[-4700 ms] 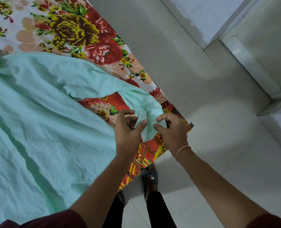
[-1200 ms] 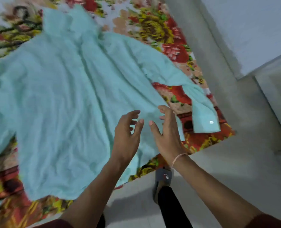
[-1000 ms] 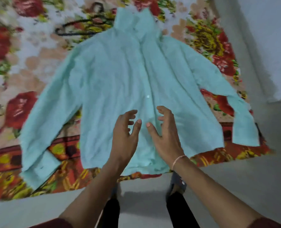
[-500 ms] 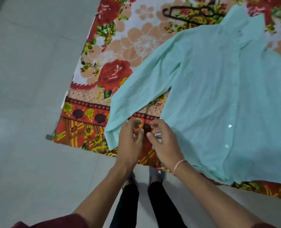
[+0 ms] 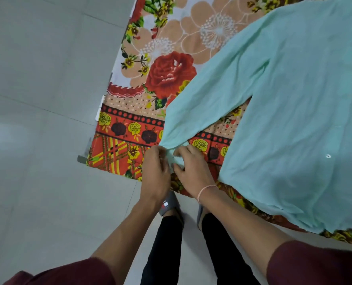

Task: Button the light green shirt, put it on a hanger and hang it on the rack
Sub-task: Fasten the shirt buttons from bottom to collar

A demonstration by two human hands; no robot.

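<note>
Hands shifted from front placket to sleeve end. Left hand [image 5: 155,174] and right hand [image 5: 192,171] both pinch the cuff [image 5: 174,159] of the light green crinkled fabric shirt [image 5: 294,99], likely to button it.

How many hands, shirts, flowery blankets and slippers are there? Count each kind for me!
Hands: 2, left hand and right hand, both pinching the sleeve end
Shirts: 1, light green shirt
Blankets: 1, flowery blanket
Slippers: 2, grey slipper and second slipper, mostly hidden
Total: 6
</note>
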